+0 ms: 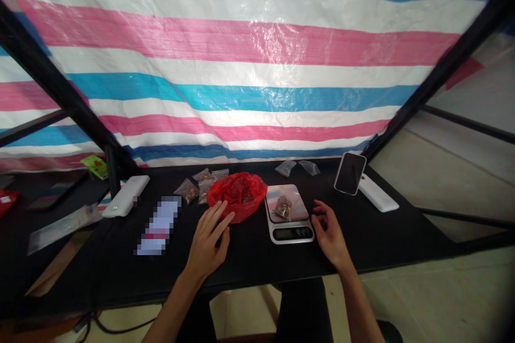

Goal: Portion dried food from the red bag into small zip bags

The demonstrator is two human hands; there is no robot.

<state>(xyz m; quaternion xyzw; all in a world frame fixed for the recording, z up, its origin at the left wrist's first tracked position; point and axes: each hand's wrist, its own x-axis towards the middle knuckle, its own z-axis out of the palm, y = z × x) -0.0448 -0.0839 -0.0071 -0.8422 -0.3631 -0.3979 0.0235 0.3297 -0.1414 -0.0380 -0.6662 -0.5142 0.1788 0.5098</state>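
Your left hand (207,246) looks to be touching the red bag (243,214), fingers slightly apart; lean on it and it could tip. Filled pouch (284,208) is on the scale (296,195); your empty right hand (330,236), fingers loosely curled just beside, might bump it.

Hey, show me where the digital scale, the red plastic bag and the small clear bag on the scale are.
Digital scale (293,233): head view, on its front control panel.
Red plastic bag (246,214): head view, on its front wall.
Small clear bag (284,209): head view, on its filled part.
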